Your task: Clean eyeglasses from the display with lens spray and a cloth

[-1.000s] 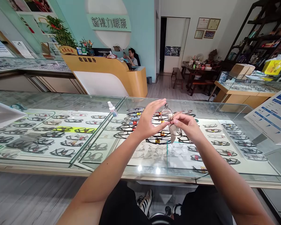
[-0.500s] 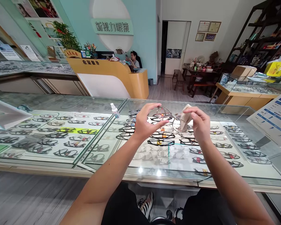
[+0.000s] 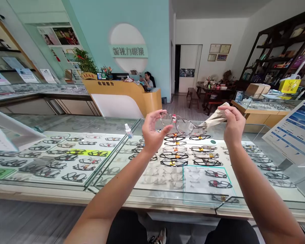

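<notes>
My left hand (image 3: 154,130) grips a pair of round, thin-rimmed eyeglasses (image 3: 184,126) by one lens rim, between thumb and fingers. The glasses hang in the air above the glass display case, with a small red tag near the bridge. To the right, my right hand (image 3: 234,123) pinches a cream cleaning cloth (image 3: 217,117). The lower end of the cloth meets the far end of the glasses, by a temple arm; whether it wraps round that arm I cannot tell.
Under my hands is the glass display case (image 3: 152,189) with rows of spectacle frames (image 3: 174,155). A small white spray bottle (image 3: 128,130) stands on its top, to the left. Printed signs stand at both sides, one the blue-and-white sign (image 3: 292,132). Behind a yellow counter (image 3: 152,100) sits a person (image 3: 148,80).
My right hand and the cloth have moved right and up, off the lens toward the end of the glasses. The glasses have turned to lie more sideways. The view has tilted upward.
</notes>
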The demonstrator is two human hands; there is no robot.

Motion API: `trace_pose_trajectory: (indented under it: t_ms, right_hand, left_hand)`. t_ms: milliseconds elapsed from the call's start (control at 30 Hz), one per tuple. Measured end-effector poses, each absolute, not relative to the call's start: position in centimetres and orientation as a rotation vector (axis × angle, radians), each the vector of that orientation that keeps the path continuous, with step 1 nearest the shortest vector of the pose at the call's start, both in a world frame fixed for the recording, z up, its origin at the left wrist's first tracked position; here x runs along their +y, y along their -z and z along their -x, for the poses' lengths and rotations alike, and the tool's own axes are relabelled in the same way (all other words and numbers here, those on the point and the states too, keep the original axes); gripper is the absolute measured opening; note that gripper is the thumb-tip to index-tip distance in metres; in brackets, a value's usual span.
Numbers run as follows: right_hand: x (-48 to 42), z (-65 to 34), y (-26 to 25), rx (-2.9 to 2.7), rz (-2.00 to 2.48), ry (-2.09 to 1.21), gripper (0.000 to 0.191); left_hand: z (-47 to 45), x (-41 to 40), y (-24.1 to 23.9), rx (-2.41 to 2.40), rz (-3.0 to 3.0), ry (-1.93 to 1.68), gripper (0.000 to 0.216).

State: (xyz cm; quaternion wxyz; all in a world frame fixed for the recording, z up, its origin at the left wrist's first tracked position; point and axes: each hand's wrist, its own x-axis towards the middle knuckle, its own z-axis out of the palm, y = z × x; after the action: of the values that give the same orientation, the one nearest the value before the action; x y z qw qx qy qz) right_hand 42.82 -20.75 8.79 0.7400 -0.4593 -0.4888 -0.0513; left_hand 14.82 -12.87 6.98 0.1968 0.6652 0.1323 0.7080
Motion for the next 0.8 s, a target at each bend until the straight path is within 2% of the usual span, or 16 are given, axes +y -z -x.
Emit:
trace_pose_trajectory:
  t_ms: [167, 267, 400, 567, 800]
  right_hand:
    - [-22.0, -43.6, -14.4, -1.138, 1.024, 0.142, 0.032]
    - [-24.2, -41.5, -16.7, -1.314, 1.035, 0.172, 0.028]
    - [-26.5, -37.6, -17.2, -1.458, 1.231, 0.363, 0.034]
    - [-26.7, -35.3, -15.9, -1.496, 1.349, 0.569, 0.045]
    - [-26.4, -35.1, -15.4, -1.485, 1.382, 0.675, 0.039]
  left_hand:
    - [-15.0, -14.1, -14.2, 0.384, -1.88, -2.089, 0.063]
    - [-15.2, -15.0, -16.1, 0.549, -1.926, -2.157, 0.063]
    - [-15.6, -15.6, -15.9, 0.672, -1.931, -2.259, 0.064]
    - [-15.8, -15.5, -15.0, 0.713, -2.05, -2.21, 0.064]
    - [-16.4, -14.8, -14.5, 0.779, -2.069, -2.204, 0.063]
